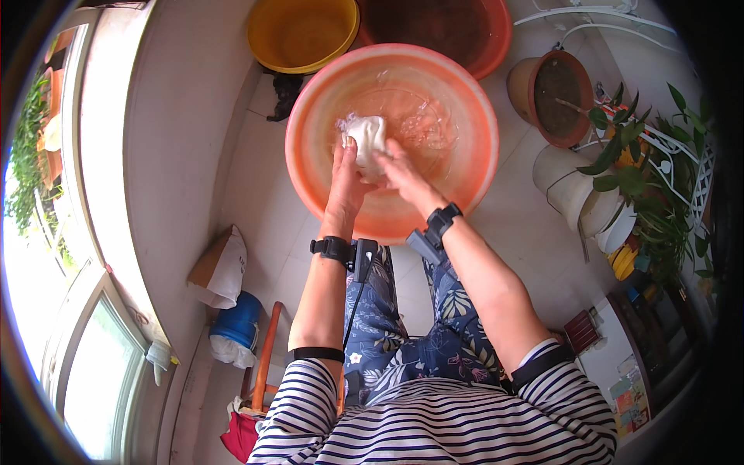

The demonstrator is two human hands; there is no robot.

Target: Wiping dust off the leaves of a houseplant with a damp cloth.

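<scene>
A large orange plastic basin (392, 224) holding clear, rippled water stands before me. Over its left half, my left hand (349, 174) grips a bunched white cloth (367, 136), the thumb lying on top of it. My right hand (407, 174) is at the cloth's lower right side, fingers slightly spread and blurred; whether it grips the cloth I cannot tell. A pale lilac, frilly bit shows at the cloth's upper left edge. Whether the cloth touches the water is unclear.
Beyond the basin are a yellow tub (302, 64) and a red tub (500, 40) with dark contents. Right are a plant pot (562, 99), a pale bucket (561, 180) and leafy plants (630, 180). Left are a paper bag (224, 270), a blue bucket (239, 319) and a wooden chair (267, 360).
</scene>
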